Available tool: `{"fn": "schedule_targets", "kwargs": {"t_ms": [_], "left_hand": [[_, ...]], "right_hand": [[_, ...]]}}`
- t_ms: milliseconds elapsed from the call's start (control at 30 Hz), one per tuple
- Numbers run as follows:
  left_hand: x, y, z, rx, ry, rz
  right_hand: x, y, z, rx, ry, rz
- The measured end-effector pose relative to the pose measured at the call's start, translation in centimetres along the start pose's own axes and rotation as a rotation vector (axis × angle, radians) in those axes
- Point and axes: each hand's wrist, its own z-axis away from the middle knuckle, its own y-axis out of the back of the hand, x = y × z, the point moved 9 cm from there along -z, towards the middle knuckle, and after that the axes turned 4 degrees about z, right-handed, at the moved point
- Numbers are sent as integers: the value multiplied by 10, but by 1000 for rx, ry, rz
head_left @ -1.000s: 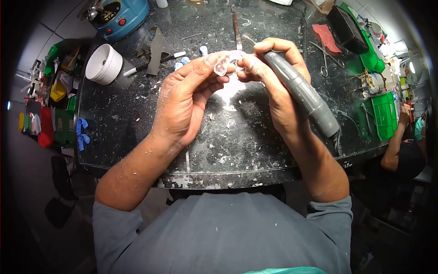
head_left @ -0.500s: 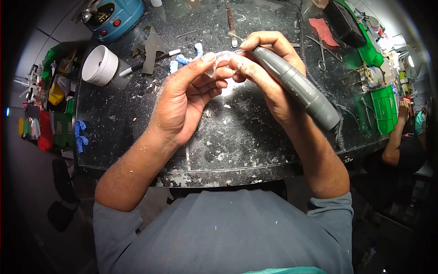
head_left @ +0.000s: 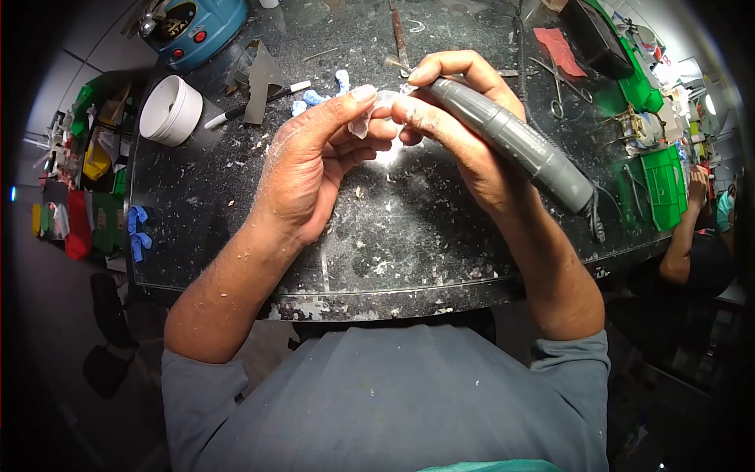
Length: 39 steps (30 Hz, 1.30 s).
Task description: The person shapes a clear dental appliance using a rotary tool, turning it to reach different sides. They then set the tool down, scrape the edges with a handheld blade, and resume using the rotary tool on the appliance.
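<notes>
Left hand (head_left: 297, 175) holds one clear piece (head_left: 360, 127); right hand (head_left: 470, 152), one grey handpiece (head_left: 515, 143).

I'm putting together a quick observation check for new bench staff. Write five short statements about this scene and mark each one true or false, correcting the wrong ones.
1. The right hand holds a grey handpiece. True.
2. The left hand wears a glove. False: it is bare.
3. The left hand's fingers hold a clear piece. True.
4. The white tub stands on the right part of the table. False: it stands on the left part.
5. A red sheet lies on the right part of the table. True.
</notes>
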Motion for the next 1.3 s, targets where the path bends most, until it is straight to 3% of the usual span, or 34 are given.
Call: {"fn": "schedule_targets", "kwargs": {"t_ms": [433,533,633,700,1033,1167,1300], "left_hand": [[2,-13,2,-131,37,104],[-1,-10,3,-67,67,128],[1,-11,2,-64,44,112],[2,-11,1,-57,42,166],[0,-4,-1,-92,0,220],[1,-6,-1,-103,-33,195],[2,-7,0,-104,-30,167]], "right_hand": [[-3,11,2,108,-48,60],[-18,25,3,271,150,253],[-34,25,4,185,315,462],[-43,18,9,162,478,402],[-21,0,11,118,380,335],[-31,-6,13,72,491,492],[-23,2,11,108,398,343]]}}
